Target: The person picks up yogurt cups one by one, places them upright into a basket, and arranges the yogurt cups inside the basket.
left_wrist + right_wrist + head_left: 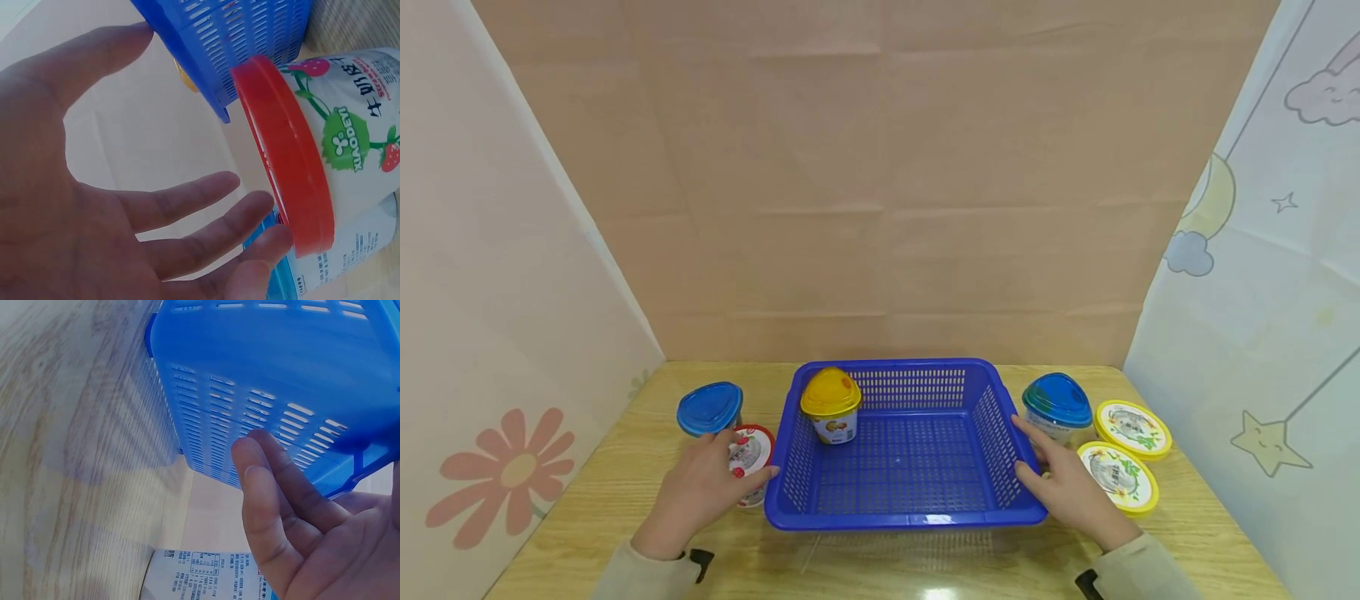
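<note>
A blue plastic basket (898,467) sits on the table with a yellow-lidded tub (831,407) upright in its back left corner. My left hand (707,479) is spread over a red-lidded tub (751,451) left of the basket. Its thumb tip touches the basket's left rim; in the left wrist view the other fingers (206,240) lie loosely bent beside the red lid (290,156). On the right side, my right hand (1063,483) holds the basket's rim, thumb over the edge and bent fingers (265,506) against the slotted outer wall (250,394).
A blue-lidded tub (710,407) stands behind my left hand. Behind my right hand is another blue-lidded tub (1057,402), with two yellow-rimmed tubs (1133,429) (1118,477) farther right. A brown paper backdrop (887,208) and side panels (1247,317) enclose the table.
</note>
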The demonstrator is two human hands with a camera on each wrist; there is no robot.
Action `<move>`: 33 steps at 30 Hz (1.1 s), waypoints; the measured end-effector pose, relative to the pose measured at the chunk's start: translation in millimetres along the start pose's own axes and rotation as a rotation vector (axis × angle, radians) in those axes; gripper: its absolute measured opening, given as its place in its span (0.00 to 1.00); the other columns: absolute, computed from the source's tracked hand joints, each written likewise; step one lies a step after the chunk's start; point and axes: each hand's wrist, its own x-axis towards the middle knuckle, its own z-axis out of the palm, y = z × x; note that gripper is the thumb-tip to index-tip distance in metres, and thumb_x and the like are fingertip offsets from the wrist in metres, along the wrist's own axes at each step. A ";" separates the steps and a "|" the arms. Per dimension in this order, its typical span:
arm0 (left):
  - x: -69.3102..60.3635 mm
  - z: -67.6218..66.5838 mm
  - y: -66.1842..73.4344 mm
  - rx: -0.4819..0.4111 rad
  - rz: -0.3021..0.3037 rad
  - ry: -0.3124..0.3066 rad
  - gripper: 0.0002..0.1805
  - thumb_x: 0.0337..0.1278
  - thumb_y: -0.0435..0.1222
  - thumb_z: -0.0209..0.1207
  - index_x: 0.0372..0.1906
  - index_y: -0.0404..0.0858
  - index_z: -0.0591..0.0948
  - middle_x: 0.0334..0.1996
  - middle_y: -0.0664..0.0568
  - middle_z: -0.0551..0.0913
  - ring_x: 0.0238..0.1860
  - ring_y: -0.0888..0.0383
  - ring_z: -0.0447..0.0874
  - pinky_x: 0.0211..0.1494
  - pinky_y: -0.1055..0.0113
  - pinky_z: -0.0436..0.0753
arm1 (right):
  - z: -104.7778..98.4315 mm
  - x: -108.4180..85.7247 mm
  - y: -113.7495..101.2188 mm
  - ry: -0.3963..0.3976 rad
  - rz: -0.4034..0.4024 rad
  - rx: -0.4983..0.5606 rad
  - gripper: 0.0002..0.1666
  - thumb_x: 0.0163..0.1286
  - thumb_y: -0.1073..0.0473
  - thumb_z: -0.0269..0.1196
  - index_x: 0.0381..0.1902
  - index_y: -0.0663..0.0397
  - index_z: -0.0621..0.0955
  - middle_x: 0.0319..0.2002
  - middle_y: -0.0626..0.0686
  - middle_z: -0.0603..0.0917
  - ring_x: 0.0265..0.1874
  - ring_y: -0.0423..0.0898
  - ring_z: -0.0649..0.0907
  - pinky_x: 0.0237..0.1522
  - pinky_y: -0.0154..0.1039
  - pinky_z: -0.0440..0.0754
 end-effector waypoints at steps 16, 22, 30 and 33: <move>-8.8 2.5 7.9 -0.031 0.001 -0.031 0.49 0.43 0.64 0.70 0.59 0.28 0.77 0.51 0.37 0.81 0.49 0.42 0.78 0.41 0.48 0.84 | 1.5 1.3 1.1 0.001 0.005 0.029 0.38 0.72 0.61 0.58 0.77 0.54 0.61 0.56 0.68 0.81 0.48 0.54 0.86 0.41 0.43 0.87; -11.8 2.3 9.7 -0.022 0.013 -0.040 0.41 0.42 0.64 0.70 0.51 0.34 0.82 0.51 0.39 0.81 0.52 0.42 0.77 0.43 0.44 0.84 | 1.5 0.6 0.1 -0.005 0.013 0.040 0.38 0.72 0.60 0.58 0.77 0.54 0.60 0.57 0.69 0.81 0.48 0.54 0.86 0.41 0.44 0.87; -10.8 4.1 4.0 -0.035 0.017 0.005 0.36 0.49 0.58 0.70 0.51 0.32 0.82 0.51 0.37 0.82 0.49 0.42 0.80 0.42 0.45 0.84 | 1.9 0.4 1.5 -0.004 0.017 0.044 0.38 0.72 0.60 0.58 0.77 0.53 0.60 0.58 0.69 0.80 0.48 0.55 0.86 0.41 0.44 0.87; -8.2 4.8 -0.9 -0.023 0.003 0.032 0.35 0.52 0.54 0.70 0.53 0.28 0.79 0.49 0.36 0.82 0.46 0.43 0.81 0.40 0.46 0.84 | 2.3 0.2 2.5 -0.003 0.016 0.045 0.38 0.73 0.60 0.58 0.78 0.54 0.60 0.57 0.69 0.81 0.48 0.54 0.86 0.41 0.44 0.87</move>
